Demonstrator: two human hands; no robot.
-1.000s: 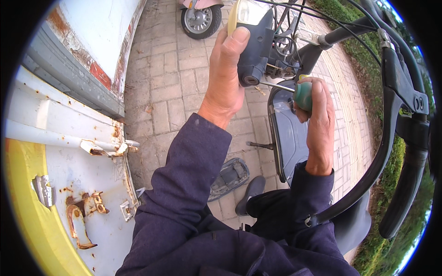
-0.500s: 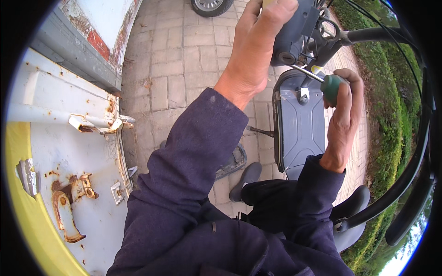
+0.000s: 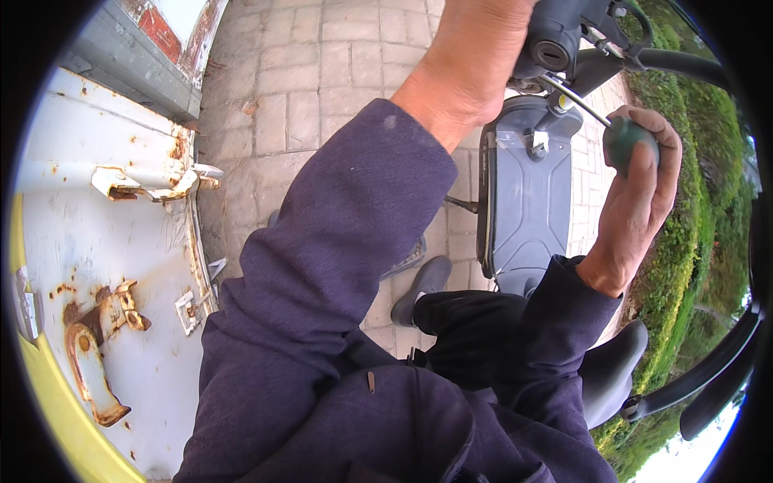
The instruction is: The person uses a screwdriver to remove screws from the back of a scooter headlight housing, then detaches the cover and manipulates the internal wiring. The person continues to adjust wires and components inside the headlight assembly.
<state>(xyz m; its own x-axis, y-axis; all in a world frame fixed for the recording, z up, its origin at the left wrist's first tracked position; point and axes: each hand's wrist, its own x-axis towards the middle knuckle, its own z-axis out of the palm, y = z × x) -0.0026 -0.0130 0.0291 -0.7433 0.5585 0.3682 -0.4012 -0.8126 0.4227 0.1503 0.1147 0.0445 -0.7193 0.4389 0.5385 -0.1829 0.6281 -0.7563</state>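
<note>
My right hand [image 3: 628,213] is closed around the green handle of a screwdriver [image 3: 624,143]. The metal shaft slants up and left, its far end reaching the underside of a dark scooter housing [image 3: 551,36] with a round key lock [image 3: 551,55]; the tip itself is hidden. At the top edge, my left hand [image 3: 475,68] reaches up beside that housing. Its fingers lie beyond the picture, so whether they hold anything is not visible. Below the housing is the scooter's grey footboard [image 3: 527,201].
On the left stands a rusty white metal panel [image 3: 145,241] with a corroded latch [image 3: 97,362] and a yellow edge [image 3: 68,410]. Black tubes [image 3: 692,362] curve along the right, before a green hedge [image 3: 684,201]. My shoe [image 3: 427,282] rests on the paving [image 3: 314,80].
The view has shifted somewhat. My right hand has moved right with the screwdriver, whose shaft now slants more steeply. My left hand's fingers, partly visible before, have gone past the top edge.
</note>
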